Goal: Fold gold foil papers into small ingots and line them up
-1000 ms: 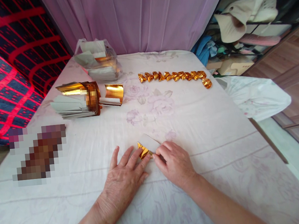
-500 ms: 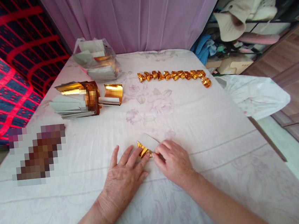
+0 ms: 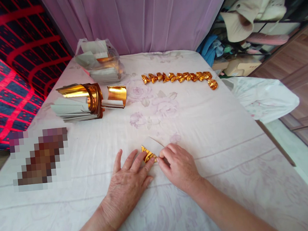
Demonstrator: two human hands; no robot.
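A small sheet of gold foil paper (image 3: 148,154), pale on its other side, lies partly folded on the cloth in front of me. My left hand (image 3: 129,176) rests palm down with its fingers spread, the fingertips pressing on the gold folded part. At the near right corner, my right hand (image 3: 178,165) pinches the paper between thumb and curled forefinger. The fingers hide part of the folded edge. Farther off, a row of folded gold foil pieces (image 3: 177,77) runs toward the right side of the table.
A bound stack of foil paper (image 3: 74,108) sits at the left, beside a loose curled gold sheet (image 3: 117,94). Behind it stands a clear plastic bag (image 3: 103,67) of more sheets. A blurred-out object (image 3: 39,157) lies nearer left. A white bag (image 3: 267,99) hangs by the right edge.
Both hands stay almost in place. The pale part of the foil paper looks lighter now, with its angle slightly changed.
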